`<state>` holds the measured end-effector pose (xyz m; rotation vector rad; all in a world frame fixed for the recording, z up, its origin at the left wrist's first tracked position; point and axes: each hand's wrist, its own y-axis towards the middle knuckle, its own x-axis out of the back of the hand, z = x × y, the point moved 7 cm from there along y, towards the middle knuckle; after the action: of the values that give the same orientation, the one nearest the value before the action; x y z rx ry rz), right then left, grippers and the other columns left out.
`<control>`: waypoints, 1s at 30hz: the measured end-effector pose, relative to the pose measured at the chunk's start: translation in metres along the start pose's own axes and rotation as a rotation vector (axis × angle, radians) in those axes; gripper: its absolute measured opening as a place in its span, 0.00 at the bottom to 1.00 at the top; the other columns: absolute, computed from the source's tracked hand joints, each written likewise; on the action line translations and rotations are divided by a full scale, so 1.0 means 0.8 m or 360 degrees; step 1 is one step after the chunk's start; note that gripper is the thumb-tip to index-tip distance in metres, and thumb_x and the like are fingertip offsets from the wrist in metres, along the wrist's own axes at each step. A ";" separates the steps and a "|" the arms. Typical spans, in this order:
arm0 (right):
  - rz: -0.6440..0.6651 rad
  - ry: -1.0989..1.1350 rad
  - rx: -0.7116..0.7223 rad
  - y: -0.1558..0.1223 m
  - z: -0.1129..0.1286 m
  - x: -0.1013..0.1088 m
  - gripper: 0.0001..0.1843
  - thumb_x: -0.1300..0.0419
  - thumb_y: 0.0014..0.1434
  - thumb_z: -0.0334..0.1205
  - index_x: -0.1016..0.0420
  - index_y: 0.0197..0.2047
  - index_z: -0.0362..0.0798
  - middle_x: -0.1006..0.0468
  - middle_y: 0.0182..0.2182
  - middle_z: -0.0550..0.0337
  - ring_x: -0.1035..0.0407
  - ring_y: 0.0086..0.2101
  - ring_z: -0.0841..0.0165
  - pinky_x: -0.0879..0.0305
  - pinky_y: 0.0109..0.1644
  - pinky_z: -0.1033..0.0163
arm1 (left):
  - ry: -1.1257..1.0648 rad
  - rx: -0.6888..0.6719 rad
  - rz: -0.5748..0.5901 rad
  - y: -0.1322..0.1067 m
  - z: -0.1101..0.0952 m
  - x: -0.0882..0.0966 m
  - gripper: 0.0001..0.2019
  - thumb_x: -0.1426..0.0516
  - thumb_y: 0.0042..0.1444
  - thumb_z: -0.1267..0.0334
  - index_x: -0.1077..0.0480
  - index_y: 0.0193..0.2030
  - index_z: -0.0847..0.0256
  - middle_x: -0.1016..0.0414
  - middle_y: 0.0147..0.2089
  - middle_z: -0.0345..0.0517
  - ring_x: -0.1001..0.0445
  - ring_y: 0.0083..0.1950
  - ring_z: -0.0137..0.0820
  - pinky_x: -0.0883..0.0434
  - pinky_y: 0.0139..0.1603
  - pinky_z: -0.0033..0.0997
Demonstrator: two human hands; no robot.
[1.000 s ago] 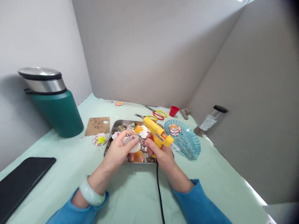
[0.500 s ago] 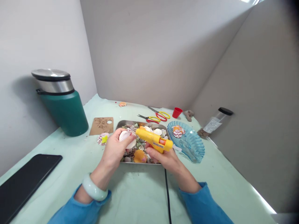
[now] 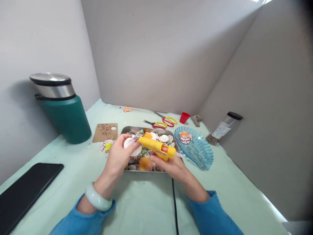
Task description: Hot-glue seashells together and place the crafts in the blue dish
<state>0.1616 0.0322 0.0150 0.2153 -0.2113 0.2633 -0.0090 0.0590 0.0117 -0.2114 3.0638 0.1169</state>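
Observation:
My left hand (image 3: 119, 157) is closed round a white scallop shell (image 3: 130, 143), held above the near left part of a metal tray (image 3: 127, 129) full of mixed seashells. My right hand (image 3: 168, 164) grips a yellow glue gun (image 3: 157, 148) by its handle. The gun lies level, its nozzle pointing left and touching the white shell. A black cord (image 3: 174, 205) runs from the gun toward me across the mint green cloth.
A blue glass shell-shaped dish (image 3: 199, 150) with decorated shells sits right of the tray. Behind it lie two scissors (image 3: 162, 123), a red cup (image 3: 184, 117) and a clear tube (image 3: 223, 128). A green flask (image 3: 64, 114), brown card (image 3: 105, 132), decorated shell (image 3: 106, 145) and black tablet (image 3: 23, 192) are at left.
The glue gun swung from pointing up and away to lying level, and its nozzle came left onto the white shell, which my left hand lifted a little.

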 end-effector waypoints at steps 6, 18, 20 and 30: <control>-0.0107 0.0078 -0.0082 -0.001 -0.006 0.009 0.11 0.37 0.54 0.47 0.27 0.31 0.48 0.33 0.19 0.67 0.41 0.20 0.74 0.42 0.23 0.68 | -0.0174 0.0067 0.0008 0.004 0.009 0.002 0.22 0.33 0.39 0.52 0.31 0.38 0.61 0.25 0.31 0.39 0.27 0.29 0.30 0.31 0.30 0.27; -0.0104 0.0210 -0.0139 0.000 -0.011 0.007 0.15 0.38 0.54 0.50 0.30 0.34 0.46 0.37 0.17 0.69 0.44 0.17 0.76 0.46 0.21 0.69 | -0.0512 0.0286 0.0193 0.000 0.006 -0.009 0.18 0.32 0.43 0.59 0.26 0.40 0.63 0.26 0.37 0.42 0.28 0.35 0.28 0.26 0.23 0.24; -0.0103 0.0207 -0.0115 0.000 -0.012 0.007 0.14 0.38 0.55 0.50 0.30 0.34 0.47 0.35 0.19 0.68 0.42 0.18 0.75 0.44 0.22 0.68 | -0.0561 0.0304 0.0203 -0.002 0.005 -0.009 0.17 0.32 0.43 0.59 0.26 0.40 0.63 0.27 0.37 0.42 0.28 0.35 0.28 0.24 0.25 0.25; -0.0051 0.0242 -0.0151 0.000 -0.018 0.004 0.16 0.36 0.53 0.51 0.28 0.35 0.46 0.33 0.22 0.66 0.42 0.19 0.76 0.44 0.22 0.68 | -0.0585 0.0192 0.0207 0.001 0.003 -0.014 0.15 0.33 0.44 0.62 0.30 0.37 0.63 0.27 0.37 0.41 0.29 0.37 0.28 0.24 0.31 0.26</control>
<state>0.1674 0.0365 0.0021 0.1037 -0.0695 0.2362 0.0024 0.0615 0.0100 0.0163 2.7044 -0.0213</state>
